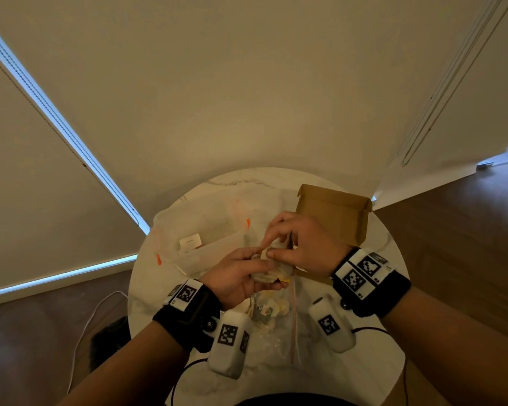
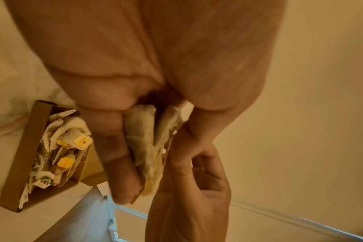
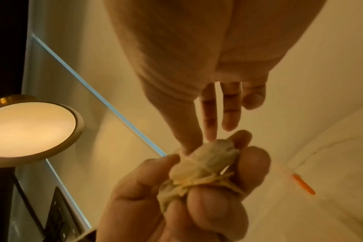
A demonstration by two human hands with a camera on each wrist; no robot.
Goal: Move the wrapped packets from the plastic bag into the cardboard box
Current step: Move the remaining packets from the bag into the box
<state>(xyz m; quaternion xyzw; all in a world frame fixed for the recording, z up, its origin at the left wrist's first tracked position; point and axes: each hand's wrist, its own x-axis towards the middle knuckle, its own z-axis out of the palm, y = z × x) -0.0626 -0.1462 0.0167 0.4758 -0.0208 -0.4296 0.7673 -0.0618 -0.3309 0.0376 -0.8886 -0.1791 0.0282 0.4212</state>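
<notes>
Left hand curled around a clump of wrapped packets: soft, crumpled, off-white paper sachets with thin strings wound across them, gripped between thumb and fingers. Right hand met the clump from the other side; thumb and forefinger pinched its top end, the remaining fingers extended and loose. Both hands were raised above the desk, between the bag and the box.

Plastic bag lay flat on the desk beneath the wrists: clear, wrinkled film with a pinkish zip strip along one edge, more packets visible inside through the film.

Cardboard box sat on the desk just beyond the right hand: shallow, brown, matte, lid flap standing upright. The left wrist view showed its tray already holding a loose heap of packets with small square yellow tags.

A translucent rectangular plastic tub with orange clips stood on the left part of the desk. Desk top round, white, marble-veined, smooth. A domed lamp shade, lit, appeared in the right wrist view.
</notes>
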